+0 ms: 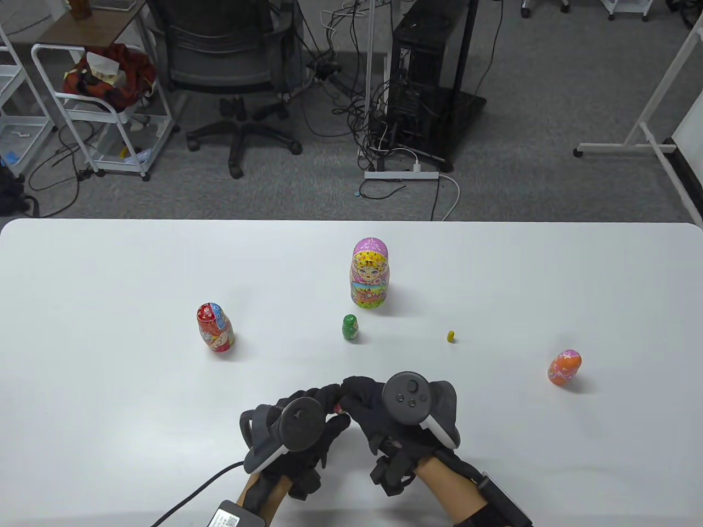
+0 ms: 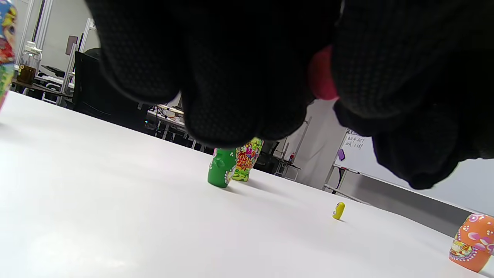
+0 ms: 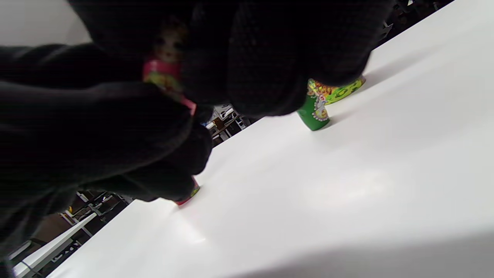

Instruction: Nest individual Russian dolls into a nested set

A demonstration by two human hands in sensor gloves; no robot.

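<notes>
Both hands meet near the table's front edge and together hold a small pink doll [image 1: 338, 407]. My left hand [image 1: 321, 409] grips it from the left and my right hand [image 1: 357, 398] from the right. Only a pink sliver shows between the fingers in the left wrist view [image 2: 322, 75]; its painted face and pink body show in the right wrist view [image 3: 166, 65]. Whether it is open or closed is hidden. Standing loose on the table are the large pink-yellow doll [image 1: 369, 273], the red doll [image 1: 215, 328], the green doll [image 1: 350, 327], the tiny yellow doll [image 1: 451, 336] and the orange doll [image 1: 564, 367].
The white table [image 1: 110, 274] ends at a far edge, with an office chair [image 1: 230, 66], a cart and a computer tower on the floor beyond. The green doll [image 2: 221, 168] stands closest ahead of the hands, the orange doll [image 2: 472, 243] far right.
</notes>
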